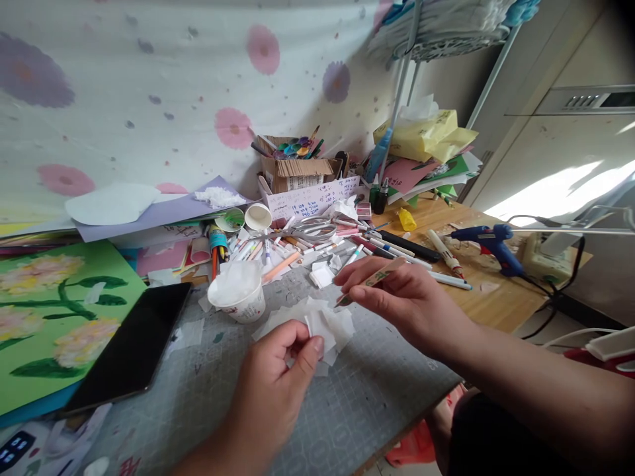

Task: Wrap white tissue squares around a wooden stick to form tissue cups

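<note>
My left hand [282, 370] pinches a small piece of white tissue paper [317, 322] between thumb and fingers. Beneath and around it, a loose pile of thin white paper pieces [342, 330] lies on the grey cutting mat [347, 410]. Just to the right, my right hand [397, 294] is closed round a slim beige tool with green markings [380, 274]. Its dark, narrow tip points down at the paper's edge; whether it touches cannot be made out. A white paper cup [238, 297] with white paper inside stands behind the pile, to the left.
Markers and pens [297, 248] lie heaped behind the hands. A black phone or tablet [133, 344] rests left, by a green flower painting [64, 311]. A blue glue gun [489, 244] sits right, with cords trailing. A cardboard box [297, 173] stands at the back.
</note>
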